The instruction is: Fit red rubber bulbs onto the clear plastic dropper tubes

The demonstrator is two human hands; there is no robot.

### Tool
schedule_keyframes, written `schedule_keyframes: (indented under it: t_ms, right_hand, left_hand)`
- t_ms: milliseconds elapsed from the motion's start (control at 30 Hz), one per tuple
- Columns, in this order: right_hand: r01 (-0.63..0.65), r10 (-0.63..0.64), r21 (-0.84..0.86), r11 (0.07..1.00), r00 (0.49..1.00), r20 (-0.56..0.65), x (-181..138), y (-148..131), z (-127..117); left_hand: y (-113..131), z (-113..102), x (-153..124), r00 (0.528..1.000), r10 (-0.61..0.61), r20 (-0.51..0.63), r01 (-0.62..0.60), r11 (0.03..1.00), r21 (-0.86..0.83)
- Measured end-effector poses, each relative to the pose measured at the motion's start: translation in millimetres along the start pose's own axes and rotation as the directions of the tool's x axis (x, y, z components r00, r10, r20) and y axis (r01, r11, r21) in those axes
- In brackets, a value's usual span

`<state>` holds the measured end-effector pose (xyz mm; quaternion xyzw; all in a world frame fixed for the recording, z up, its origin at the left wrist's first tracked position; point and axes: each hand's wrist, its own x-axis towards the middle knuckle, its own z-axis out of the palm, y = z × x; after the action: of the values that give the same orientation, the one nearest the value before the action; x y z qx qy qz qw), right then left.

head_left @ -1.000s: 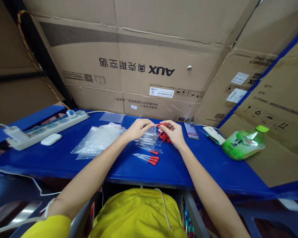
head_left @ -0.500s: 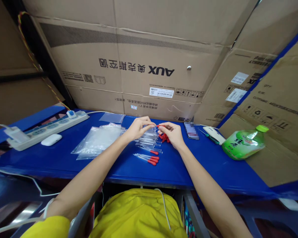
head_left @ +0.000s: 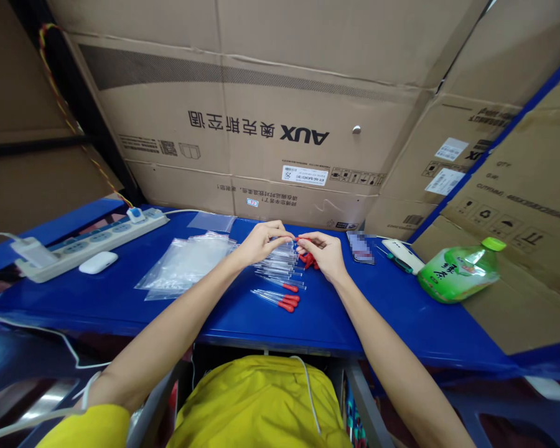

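My left hand [head_left: 262, 242] is closed in a pinch, apparently on the end of a clear dropper tube that its fingers mostly hide. Facing it, my right hand [head_left: 325, 255] pinches a red rubber bulb [head_left: 302, 238], and the fingertips of both hands nearly meet there. Below them lies a heap of clear dropper tubes [head_left: 280, 264]. Loose red bulbs [head_left: 309, 261] are piled under my right hand, partly covered by it. Closer to the table's front edge, several droppers [head_left: 287, 303] with red bulbs on their ends lie side by side.
Clear plastic bags [head_left: 184, 264] lie left of the tubes. A power strip [head_left: 93, 242] and a white earphone case [head_left: 98, 262] are farther left. To the right are a phone [head_left: 360, 247], a green-handled tool [head_left: 399, 262] and a green bottle [head_left: 460, 274]. Cardboard [head_left: 261, 81] walls the back.
Hardly anything differs. Both hands stay together over the tubes, with the fingertips shifted only slightly at the red bulb; the whole view has moved a little.
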<state>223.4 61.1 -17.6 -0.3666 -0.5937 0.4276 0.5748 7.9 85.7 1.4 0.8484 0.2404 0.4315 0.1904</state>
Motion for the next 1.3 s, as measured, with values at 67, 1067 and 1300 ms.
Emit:
schedule_keyframes:
  t_ms: [67,1067,1300]
  right_hand:
    - [0.005,-0.005,-0.006,1.000,1.000,0.001,-0.2,-0.4,-0.1]
    - [0.054,-0.047,-0.090,0.994,0.996,0.074,0.6,-1.7,-4.1]
    - [0.003,0.000,-0.056,0.998,0.998,0.060,2.8,-2.1,-5.5]
  left_hand:
    - [0.1,0.1,0.0,1.000,-0.005,0.005,0.005,1.000,-0.006]
    - [-2.4,-3.8,0.2,0.975,-0.203,0.088,0.203,0.979,0.010]
    - [-3.5,-4.0,1.6,0.992,-0.116,0.043,0.116,0.993,0.004]
